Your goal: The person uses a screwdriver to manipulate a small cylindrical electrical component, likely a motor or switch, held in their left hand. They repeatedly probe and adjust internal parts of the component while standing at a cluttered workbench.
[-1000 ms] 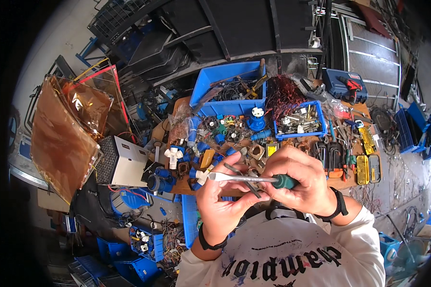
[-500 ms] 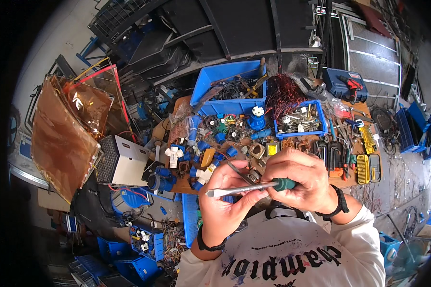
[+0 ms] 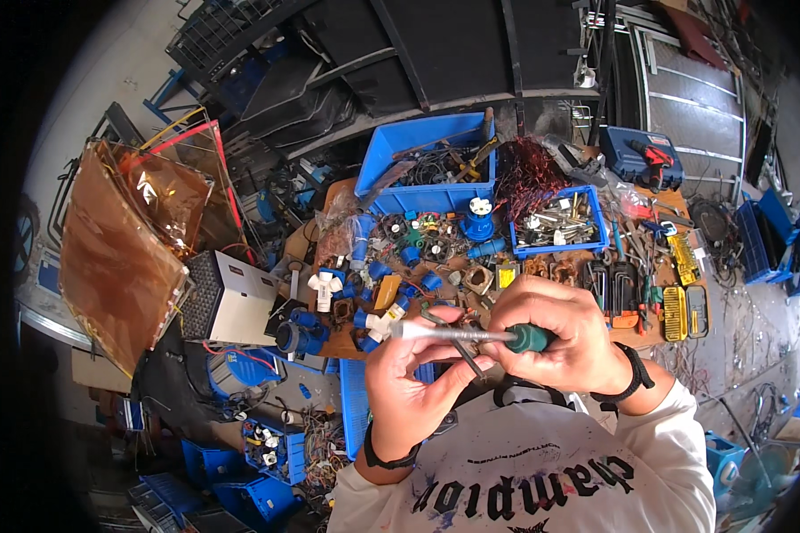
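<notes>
My right hand is wrapped round the green handle of a flat-blade screwdriver. Its metal shaft reaches left across my left hand, and the blade end is blurred. My left hand is closed, palm up, pinching a thin dark metal strip between thumb and fingers. The strip slants under the screwdriver shaft; whether the two touch I cannot tell. Both hands are held over the near edge of the cluttered wooden bench.
Beyond my hands stand a large blue bin of cables and a blue tray of metal parts. Blue and white plug fittings lie to the left. A yellow bit case and a red drill are at the right.
The screwdriver has turned in my right hand, its blade end rising slightly. The dark strip in my left hand slants more steeply. Both hands have stayed in nearly the same place.
</notes>
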A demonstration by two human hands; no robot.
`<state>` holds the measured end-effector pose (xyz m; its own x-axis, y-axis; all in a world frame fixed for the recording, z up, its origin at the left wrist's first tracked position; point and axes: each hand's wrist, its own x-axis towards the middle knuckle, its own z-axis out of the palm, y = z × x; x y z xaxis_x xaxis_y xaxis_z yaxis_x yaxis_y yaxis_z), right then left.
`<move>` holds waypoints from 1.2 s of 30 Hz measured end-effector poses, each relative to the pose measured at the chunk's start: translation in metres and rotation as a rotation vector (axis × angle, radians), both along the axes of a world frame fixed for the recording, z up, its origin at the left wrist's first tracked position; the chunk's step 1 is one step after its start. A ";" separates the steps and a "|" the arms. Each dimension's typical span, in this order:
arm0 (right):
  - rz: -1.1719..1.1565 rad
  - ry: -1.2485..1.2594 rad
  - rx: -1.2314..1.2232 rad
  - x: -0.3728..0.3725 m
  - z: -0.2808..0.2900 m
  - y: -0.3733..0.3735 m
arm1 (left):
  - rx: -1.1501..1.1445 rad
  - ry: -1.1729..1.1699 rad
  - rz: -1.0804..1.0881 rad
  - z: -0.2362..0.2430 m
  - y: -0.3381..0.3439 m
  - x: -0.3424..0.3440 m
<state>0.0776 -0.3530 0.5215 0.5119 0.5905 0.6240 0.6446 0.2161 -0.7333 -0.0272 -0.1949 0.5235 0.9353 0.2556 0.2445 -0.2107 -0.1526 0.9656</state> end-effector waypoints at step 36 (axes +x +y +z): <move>0.110 0.064 0.058 -0.009 0.006 -0.010 | -0.128 -0.233 -0.121 -0.005 0.000 -0.006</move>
<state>0.0685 -0.3630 0.5274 0.4857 0.6093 0.6267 0.5667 0.3264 -0.7565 -0.0335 -0.1951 0.5184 0.8833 0.1879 0.4296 -0.4386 0.0073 0.8986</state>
